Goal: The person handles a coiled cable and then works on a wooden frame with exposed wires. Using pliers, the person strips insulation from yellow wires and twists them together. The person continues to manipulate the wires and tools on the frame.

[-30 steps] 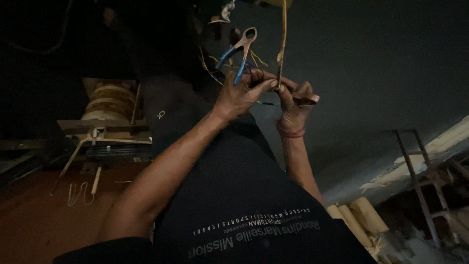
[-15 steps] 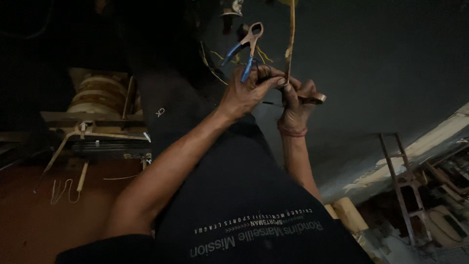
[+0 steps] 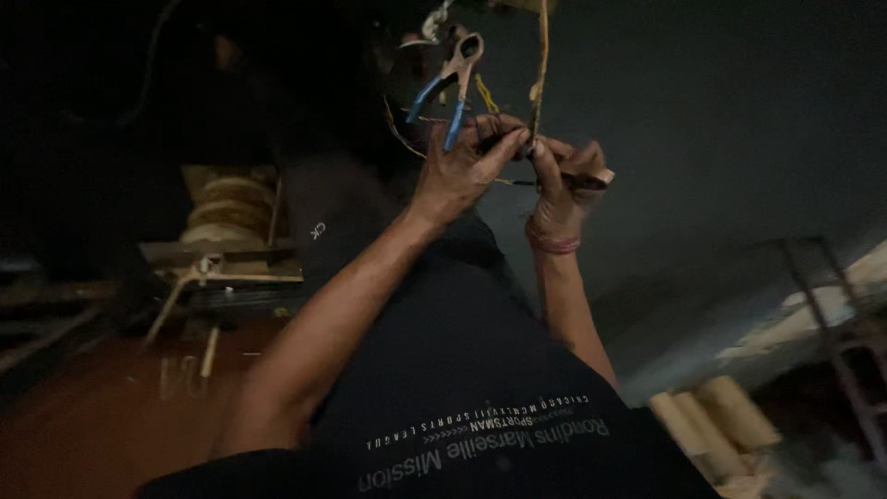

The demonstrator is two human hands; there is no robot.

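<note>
My left hand (image 3: 459, 173) reaches forward with its fingers pinched on a thin yellowish wire (image 3: 540, 65) that runs up out of view. My right hand (image 3: 562, 188), with red threads (image 3: 552, 244) round the wrist, meets it and grips a thin dark tool (image 3: 580, 181) against the same wire. Blue-handled pliers (image 3: 447, 90) lie just beyond my left hand, among more loose yellow wires. Neither hand touches the pliers. My black shirt (image 3: 480, 397) fills the lower middle.
A pale wound coil on a wooden stand (image 3: 224, 211) sits at the left over a reddish floor (image 3: 83, 425). Several cardboard tubes (image 3: 711, 416) lie at the lower right. A dark metal frame (image 3: 832, 314) stands at the right. The scene is dim.
Both hands stay together on the wire, with only small finger movements. The view has shifted slightly and the pliers have not moved.
</note>
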